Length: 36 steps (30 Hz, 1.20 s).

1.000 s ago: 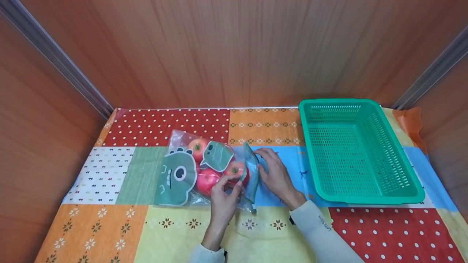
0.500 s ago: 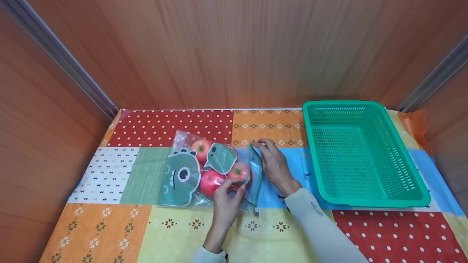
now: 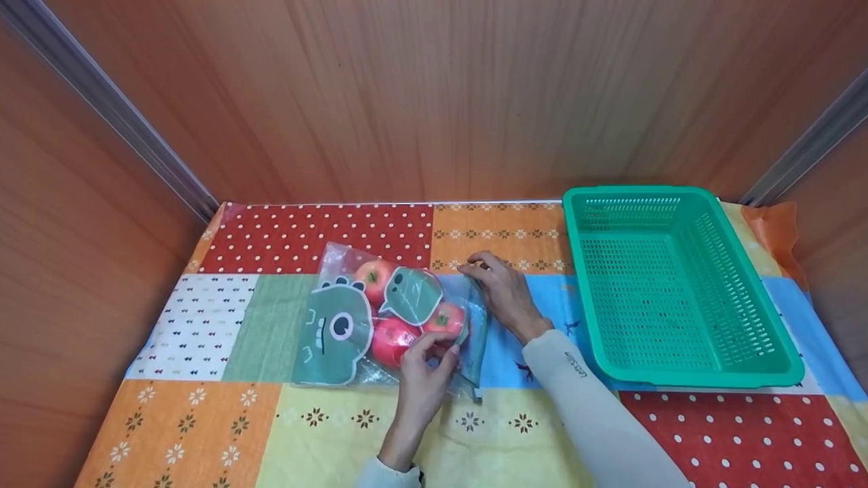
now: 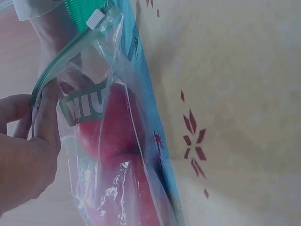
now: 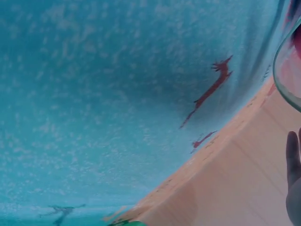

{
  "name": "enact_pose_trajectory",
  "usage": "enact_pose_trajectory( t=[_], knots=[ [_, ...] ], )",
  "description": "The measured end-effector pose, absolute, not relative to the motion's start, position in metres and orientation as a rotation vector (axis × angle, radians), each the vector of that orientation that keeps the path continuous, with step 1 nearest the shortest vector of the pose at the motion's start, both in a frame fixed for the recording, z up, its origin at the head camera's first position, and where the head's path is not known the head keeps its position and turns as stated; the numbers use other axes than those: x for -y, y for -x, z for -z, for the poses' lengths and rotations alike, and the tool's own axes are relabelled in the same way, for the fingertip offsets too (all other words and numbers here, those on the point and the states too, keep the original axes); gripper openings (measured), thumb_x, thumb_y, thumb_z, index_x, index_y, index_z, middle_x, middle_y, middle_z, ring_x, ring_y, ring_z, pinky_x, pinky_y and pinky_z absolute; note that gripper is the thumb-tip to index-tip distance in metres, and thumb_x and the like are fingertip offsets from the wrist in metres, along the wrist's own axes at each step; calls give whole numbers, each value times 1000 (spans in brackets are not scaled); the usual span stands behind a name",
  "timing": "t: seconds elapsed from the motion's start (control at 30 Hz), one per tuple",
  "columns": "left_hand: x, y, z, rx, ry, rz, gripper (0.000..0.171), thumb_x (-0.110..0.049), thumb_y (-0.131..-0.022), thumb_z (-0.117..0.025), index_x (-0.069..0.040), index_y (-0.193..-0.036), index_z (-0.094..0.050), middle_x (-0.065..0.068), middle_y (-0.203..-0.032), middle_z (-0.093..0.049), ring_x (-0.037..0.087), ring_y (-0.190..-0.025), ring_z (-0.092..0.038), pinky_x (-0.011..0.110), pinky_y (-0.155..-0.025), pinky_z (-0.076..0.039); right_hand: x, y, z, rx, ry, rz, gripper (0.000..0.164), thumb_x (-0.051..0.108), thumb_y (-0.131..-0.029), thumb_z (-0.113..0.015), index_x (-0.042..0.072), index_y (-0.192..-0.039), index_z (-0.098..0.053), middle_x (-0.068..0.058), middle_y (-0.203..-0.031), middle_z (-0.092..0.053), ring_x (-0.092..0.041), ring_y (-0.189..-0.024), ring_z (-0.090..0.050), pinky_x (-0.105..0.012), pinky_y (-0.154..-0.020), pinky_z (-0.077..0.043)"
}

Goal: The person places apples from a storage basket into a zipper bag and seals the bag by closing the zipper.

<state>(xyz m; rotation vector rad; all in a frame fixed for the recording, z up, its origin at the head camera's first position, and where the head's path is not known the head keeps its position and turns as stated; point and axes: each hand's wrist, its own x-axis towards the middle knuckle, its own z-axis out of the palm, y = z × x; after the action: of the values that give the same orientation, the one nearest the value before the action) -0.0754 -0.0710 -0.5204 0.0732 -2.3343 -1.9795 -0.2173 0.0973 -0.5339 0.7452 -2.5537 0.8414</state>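
Note:
A clear zip bag (image 3: 331,327) with a green cartoon print lies on the patterned cloth, its mouth facing right. Several red apples (image 3: 394,341) show through the plastic. My left hand (image 3: 424,381) pinches the bag's near lip between thumb and fingers; the left wrist view has the left hand (image 4: 29,141) holding the green zip edge raised. A white slider (image 4: 95,19) sits at the near end of the zip. My right hand (image 3: 505,291) has its fingertips bent together at the far corner of the mouth. Only a sliver of the right hand (image 5: 294,183) enters the right wrist view.
A green plastic basket (image 3: 645,305) with perforated sides stands to the right of my hands. Wooden panels (image 3: 420,102) close off the back and both sides. An orange piece (image 3: 774,234) lies beyond the basket at the right edge.
My right hand has moved up along the bag's mouth to its far corner. My left hand keeps its pinch on the lip. The head view has shifted slightly.

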Motion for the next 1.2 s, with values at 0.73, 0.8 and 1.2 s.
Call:
enact_pose_trajectory(
  t=[0.73,0.8,1.2],
  knots=[
    [74,72,521,2443,100,1894,29,0,-94,-76,-7,-122,-74,5,-112,-69,20,-98,-66,25,-86,-58,-109,216,546,2388,-651,-836,12,6,-97,-75,9,-103,-84,-6,-101,-69,-23,-93,-72,-39,-78,-64],
    [74,71,520,2474,124,1876,30,-1,-94,-76,-7,-124,-73,5,-114,-67,19,-98,-66,25,-86,-59,-110,216,546,2392,-618,-848,11,6,-96,-75,8,-103,-84,-6,-100,-69,-23,-92,-71,-39,-76,-64],
    [83,64,521,2724,426,1532,33,3,-88,-81,-10,-116,-68,3,-114,-63,24,-102,-69,33,-90,-62,-111,213,549,2398,-503,-923,8,9,-96,-77,7,-99,-84,-6,-96,-68,-23,-85,-69,-39,-68,-61]
  ],
)
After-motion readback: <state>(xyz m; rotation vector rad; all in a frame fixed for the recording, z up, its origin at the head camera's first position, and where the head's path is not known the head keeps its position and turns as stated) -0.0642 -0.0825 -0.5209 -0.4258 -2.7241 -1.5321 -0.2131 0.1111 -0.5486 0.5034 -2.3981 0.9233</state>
